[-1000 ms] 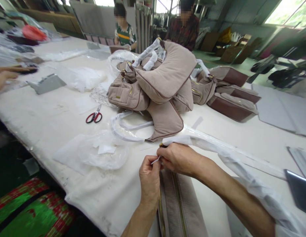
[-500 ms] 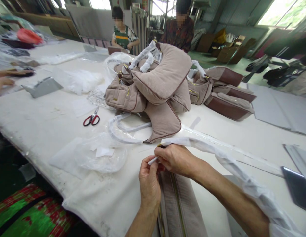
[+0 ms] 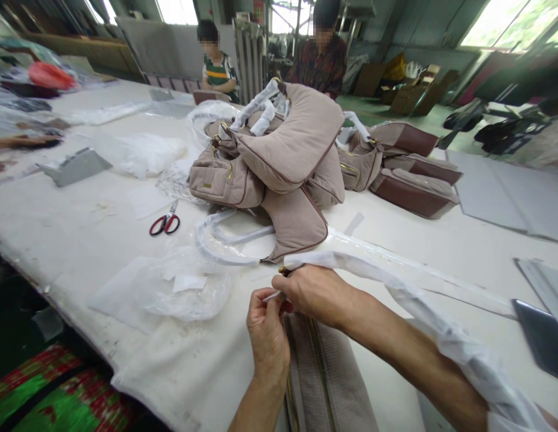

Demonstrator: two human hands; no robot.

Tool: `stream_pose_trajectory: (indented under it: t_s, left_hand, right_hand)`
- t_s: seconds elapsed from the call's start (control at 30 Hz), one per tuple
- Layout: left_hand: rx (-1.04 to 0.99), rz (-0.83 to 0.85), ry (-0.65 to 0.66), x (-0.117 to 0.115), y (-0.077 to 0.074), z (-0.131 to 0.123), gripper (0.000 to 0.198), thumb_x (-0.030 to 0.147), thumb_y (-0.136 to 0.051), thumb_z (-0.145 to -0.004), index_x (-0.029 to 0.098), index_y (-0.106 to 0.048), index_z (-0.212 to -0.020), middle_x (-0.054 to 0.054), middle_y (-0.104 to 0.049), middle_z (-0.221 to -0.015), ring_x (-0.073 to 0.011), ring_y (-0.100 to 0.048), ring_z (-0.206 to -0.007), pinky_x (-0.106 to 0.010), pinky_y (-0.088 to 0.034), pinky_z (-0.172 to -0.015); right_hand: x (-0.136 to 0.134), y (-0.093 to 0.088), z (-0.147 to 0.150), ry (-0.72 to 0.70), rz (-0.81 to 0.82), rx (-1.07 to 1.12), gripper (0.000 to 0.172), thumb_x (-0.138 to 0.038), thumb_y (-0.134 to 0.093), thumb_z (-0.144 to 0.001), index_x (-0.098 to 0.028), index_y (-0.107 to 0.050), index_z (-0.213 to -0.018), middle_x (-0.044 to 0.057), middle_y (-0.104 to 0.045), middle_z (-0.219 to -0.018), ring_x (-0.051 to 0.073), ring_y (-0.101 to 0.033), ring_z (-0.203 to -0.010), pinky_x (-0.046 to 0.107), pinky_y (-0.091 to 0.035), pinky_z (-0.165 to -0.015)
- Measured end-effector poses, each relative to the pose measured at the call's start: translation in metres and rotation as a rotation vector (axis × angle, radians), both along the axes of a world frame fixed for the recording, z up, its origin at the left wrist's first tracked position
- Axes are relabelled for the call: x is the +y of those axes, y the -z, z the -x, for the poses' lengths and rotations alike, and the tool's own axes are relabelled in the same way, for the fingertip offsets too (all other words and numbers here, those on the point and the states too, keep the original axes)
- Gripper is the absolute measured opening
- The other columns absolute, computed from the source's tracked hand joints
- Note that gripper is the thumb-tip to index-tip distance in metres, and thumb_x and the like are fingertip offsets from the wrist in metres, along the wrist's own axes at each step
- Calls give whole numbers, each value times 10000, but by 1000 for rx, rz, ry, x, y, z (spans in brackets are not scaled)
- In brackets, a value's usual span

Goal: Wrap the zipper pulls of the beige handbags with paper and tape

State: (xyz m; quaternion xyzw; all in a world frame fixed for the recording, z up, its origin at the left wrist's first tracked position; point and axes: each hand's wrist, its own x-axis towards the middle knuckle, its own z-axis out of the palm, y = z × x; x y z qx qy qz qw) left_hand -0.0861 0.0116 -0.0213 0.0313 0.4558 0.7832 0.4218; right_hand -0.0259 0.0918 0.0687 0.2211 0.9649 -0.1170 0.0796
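Observation:
A taupe corduroy handbag [image 3: 339, 372] with brass zippers lies in front of me, its far end under my hands. My left hand [image 3: 267, 339] is closed in a pinch on a narrow white strip [image 3: 272, 296]. That strip runs into the fingertips of my right hand [image 3: 312, 294], also closed, its back toward me. Gold-coloured hardware [image 3: 283, 271] shows just beyond my right knuckles. From there a strap wrapped in white paper [image 3: 378, 270] passes over and along my right forearm. My fingers hide where the strip meets the bag.
Several similar handbags [image 3: 288, 138] are piled ahead, with others [image 3: 414, 186] behind at right. Red-handled scissors [image 3: 165, 223] and clear plastic bags [image 3: 184, 294] lie to the left. A dark flat device [image 3: 542, 336] sits at right. Two people stand across the table; another person's hands [image 3: 31, 142] are far left.
My hands have shifted slightly left and down in the view, still together at the bag's end. Less of the white strip shows between my fingers. The view has moved slightly.

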Motion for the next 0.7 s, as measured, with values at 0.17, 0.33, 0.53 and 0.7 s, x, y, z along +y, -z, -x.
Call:
stream_pose_trajectory:
  t_s: [0.17,0.33,0.53,0.7]
  left_hand:
    - [13,9,-41,-4,-4,5,132,177,-638,-657,181,-513,-698,56,-557,-556,-74,-487,-487,-170,-400,-492]
    - [46,34,-8,-11,-6,4,133,194,-657,-646,166,-544,-709,41,-572,-625,-72,-506,-507,-179,-407,-513]
    - [41,55,67,-15,-10,2,113,179,-652,-657,166,-557,-717,46,-563,-606,-61,-503,-507,-165,-404,-529]
    - [-93,76,97,-16,-14,3,161,179,-668,-623,164,-549,-730,33,-566,-610,-68,-501,-492,-170,-407,-494]
  right_hand:
    - [-1,13,-10,-122,-167,97,82,-195,-484,-837,-200,-551,-884,20,-602,-691,130,-497,-561,232,-221,-452]
    - [6,28,-28,-207,-154,207,129,-130,-446,-844,-194,-558,-851,5,-567,-718,113,-477,-623,216,-289,-509]
    - [14,26,-38,-317,-68,310,222,-73,-389,-854,-179,-566,-937,17,-565,-799,106,-503,-714,188,-375,-592]
    - [16,35,-44,-412,-112,316,246,-122,-345,-903,-143,-581,-968,58,-580,-848,132,-536,-783,214,-435,-661]
